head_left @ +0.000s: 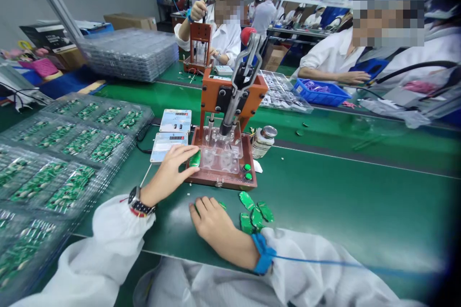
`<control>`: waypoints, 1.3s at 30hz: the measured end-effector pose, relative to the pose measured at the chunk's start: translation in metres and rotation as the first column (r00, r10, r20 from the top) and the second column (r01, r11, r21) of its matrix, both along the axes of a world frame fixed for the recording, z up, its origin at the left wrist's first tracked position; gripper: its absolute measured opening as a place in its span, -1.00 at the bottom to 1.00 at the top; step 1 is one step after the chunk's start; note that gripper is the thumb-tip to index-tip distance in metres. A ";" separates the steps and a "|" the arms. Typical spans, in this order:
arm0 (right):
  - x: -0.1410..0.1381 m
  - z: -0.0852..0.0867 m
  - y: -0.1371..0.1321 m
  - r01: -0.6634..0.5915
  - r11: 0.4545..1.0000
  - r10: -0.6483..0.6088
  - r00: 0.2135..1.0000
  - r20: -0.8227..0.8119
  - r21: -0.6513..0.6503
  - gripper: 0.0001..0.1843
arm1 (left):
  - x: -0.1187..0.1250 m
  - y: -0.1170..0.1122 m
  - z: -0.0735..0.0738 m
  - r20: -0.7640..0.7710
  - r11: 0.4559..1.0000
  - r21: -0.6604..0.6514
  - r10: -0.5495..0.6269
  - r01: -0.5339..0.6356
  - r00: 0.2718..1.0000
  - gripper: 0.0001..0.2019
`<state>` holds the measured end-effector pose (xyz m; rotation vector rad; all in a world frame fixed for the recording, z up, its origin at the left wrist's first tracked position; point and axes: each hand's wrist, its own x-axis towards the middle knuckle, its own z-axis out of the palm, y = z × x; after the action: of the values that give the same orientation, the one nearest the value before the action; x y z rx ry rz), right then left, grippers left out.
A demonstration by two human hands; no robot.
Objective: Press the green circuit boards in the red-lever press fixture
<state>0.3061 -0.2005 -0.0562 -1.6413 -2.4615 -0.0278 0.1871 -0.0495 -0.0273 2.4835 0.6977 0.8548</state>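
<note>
My left hand point(171, 173) pinches a small green circuit board point(195, 159) between thumb and fingers, at the left edge of the press fixture's brown base point(230, 181). This toggle press has an orange frame point(211, 93), a steel lever with a red knob point(248, 36) and a clear plastic block point(222, 157). My right hand point(213, 220) rests low over the green table, fingers curled down; what lies under them is hidden. A bit of green board point(223, 206) shows just beyond its knuckles. Right of that hand lies a loose group of green circuit boards point(256, 217).
Clear trays of circuit boards point(77, 141) are stacked at left. Two counter boxes point(169, 146) stand left of the press, a lidded bottle point(263, 141) right of it. A blue cord point(324, 261) runs from my right wrist. Co-workers sit across, by a blue basket point(322, 93).
</note>
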 end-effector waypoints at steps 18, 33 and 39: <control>0.099 0.005 0.050 0.255 0.917 -0.117 0.906 -0.407 0.306 -0.60 | 0.041 0.002 -0.012 0.028 0.987 0.152 -0.058 0.053 0.998 -0.62; 0.097 0.003 0.052 0.436 0.867 -0.256 0.805 -0.536 0.241 -0.83 | 0.053 -0.015 -0.006 -0.126 0.980 0.121 0.172 -0.157 0.977 -0.77; 0.119 0.015 0.057 0.313 0.930 -0.151 0.803 -0.577 0.192 -0.69 | 0.041 -0.004 -0.007 -0.091 0.999 -0.003 -0.044 0.044 0.995 -0.67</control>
<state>0.4247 -0.1431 -0.0408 -1.5453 -1.7244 0.0585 0.2278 -0.0531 -0.0340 2.5401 0.6712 0.7286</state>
